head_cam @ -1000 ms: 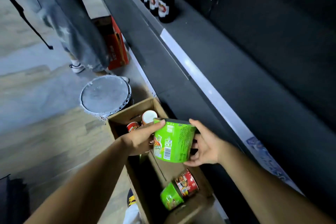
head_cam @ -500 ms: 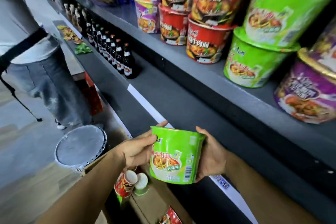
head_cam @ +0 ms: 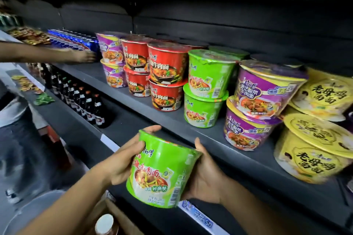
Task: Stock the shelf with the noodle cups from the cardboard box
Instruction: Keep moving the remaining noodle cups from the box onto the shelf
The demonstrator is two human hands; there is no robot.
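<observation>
You have the green noodle cup (head_cam: 162, 171) clasped between both hands, tilted with its rim leaning away from you: your left hand (head_cam: 122, 164) wraps its left wall, thumb across the label, and your right hand (head_cam: 204, 175) cups its right wall and base. Within the last 1 second it has risen from directly above the cardboard box (head_cam: 114, 213) to just below and in front of the shelf (head_cam: 214, 135). Judgement: lift complete, placement pending. On that shelf, 2 green cups (head_cam: 208, 87) stand stacked between the red cups (head_cam: 164, 76) and the purple cups (head_cam: 261, 105). A matching spot likely lies beside them. Another person's hand (head_cam: 84, 56) works at the far left.
</observation>
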